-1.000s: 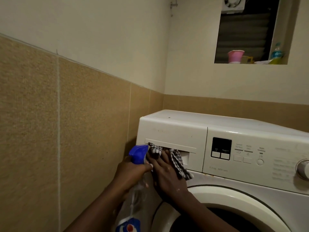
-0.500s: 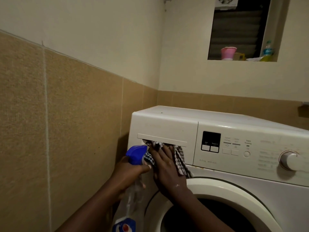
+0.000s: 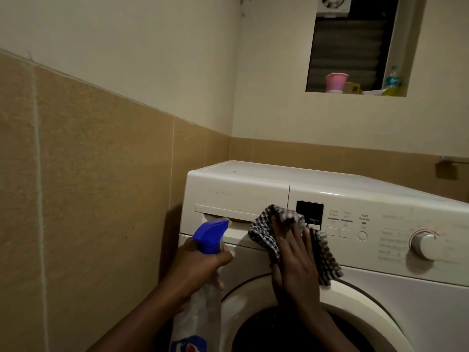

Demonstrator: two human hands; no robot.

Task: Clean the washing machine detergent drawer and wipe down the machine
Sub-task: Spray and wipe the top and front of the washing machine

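A white front-loading washing machine [image 3: 355, 194] stands in the corner. Its detergent drawer [image 3: 236, 199] at the top left is pushed in, flush with the panel. My left hand [image 3: 195, 270] grips a clear spray bottle [image 3: 200, 313] with a blue trigger head, held just below the drawer's handle recess. My right hand [image 3: 294, 265] lies flat, fingers straight, pressing a black-and-white checked cloth [image 3: 269, 232] against the panel at the drawer's right edge. The cloth partly covers the dark display [image 3: 311, 209].
Buttons and a round dial [image 3: 426, 246] sit on the control panel at right. The open door ring [image 3: 355, 308] curves below my hands. A tiled wall stands close on the left. A high window ledge holds a pink cup [image 3: 335, 82] and a bottle [image 3: 392, 78].
My right hand has slid the cloth out of the drawer's handle recess and rightward to the display. The left hand with the bottle has barely moved.
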